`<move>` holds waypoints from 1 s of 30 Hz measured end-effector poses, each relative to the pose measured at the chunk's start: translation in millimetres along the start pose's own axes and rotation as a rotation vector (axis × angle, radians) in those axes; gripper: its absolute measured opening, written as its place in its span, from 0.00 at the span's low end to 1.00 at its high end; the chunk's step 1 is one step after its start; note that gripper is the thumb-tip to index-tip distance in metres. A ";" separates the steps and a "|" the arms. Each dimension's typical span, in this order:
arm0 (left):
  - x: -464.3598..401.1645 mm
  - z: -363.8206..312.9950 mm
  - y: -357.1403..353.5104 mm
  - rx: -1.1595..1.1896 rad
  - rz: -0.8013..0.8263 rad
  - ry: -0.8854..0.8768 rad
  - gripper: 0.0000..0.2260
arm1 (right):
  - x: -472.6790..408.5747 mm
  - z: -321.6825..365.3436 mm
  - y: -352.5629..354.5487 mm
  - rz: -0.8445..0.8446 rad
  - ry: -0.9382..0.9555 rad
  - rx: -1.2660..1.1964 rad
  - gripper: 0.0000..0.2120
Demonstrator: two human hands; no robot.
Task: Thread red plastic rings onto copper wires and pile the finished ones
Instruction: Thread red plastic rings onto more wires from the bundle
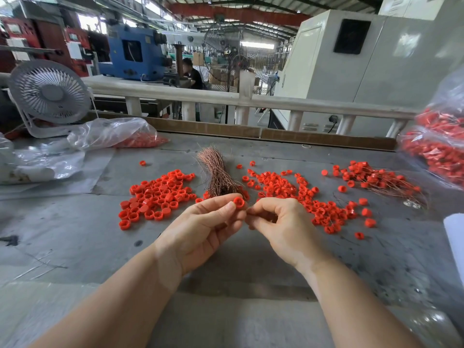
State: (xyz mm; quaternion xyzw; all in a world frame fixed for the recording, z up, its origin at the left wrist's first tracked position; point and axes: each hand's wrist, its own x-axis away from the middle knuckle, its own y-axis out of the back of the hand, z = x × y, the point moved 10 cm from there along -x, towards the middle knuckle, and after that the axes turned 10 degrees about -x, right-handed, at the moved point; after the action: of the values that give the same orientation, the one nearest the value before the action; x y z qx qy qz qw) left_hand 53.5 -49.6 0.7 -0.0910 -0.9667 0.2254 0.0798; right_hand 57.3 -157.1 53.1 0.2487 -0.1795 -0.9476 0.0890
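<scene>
My left hand point(209, 226) pinches a red plastic ring point(238, 202) between thumb and fingertips, just above the grey table. My right hand point(278, 222) is right beside it, fingers curled, pinching something thin at the ring; the wire itself is too fine to make out. A bundle of copper wires point(219, 172) lies just beyond my hands. Loose red rings are heaped on the left point(157, 194) and on the right point(301, 194). Rings threaded on wires lie piled at the far right point(376, 180).
The grey table point(226, 259) has clear plastic bags of red parts at the back left point(120, 135) and at the right edge point(438, 144). A white desk fan point(49, 92) stands back left. A white roll point(455, 237) lies at the right edge.
</scene>
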 end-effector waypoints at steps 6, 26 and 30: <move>-0.3 0.2 -0.4 -0.001 0.006 0.002 0.08 | 0.2 1.3 -2.7 0.022 0.011 0.009 0.16; -0.9 -2.0 2.6 0.088 -0.027 -0.010 0.07 | 0.7 3.6 -2.4 0.018 0.038 -0.006 0.06; -2.3 -0.9 5.5 0.084 -0.048 -0.012 0.07 | -1.6 -0.6 22.6 -0.187 0.010 -0.026 0.10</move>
State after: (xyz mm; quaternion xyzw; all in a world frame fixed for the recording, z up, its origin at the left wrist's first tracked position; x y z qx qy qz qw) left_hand 56.7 -44.8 -1.2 -0.0631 -0.9588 0.2643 0.0831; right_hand 60.8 -177.6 62.0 0.2679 -0.1428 -0.9528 0.0044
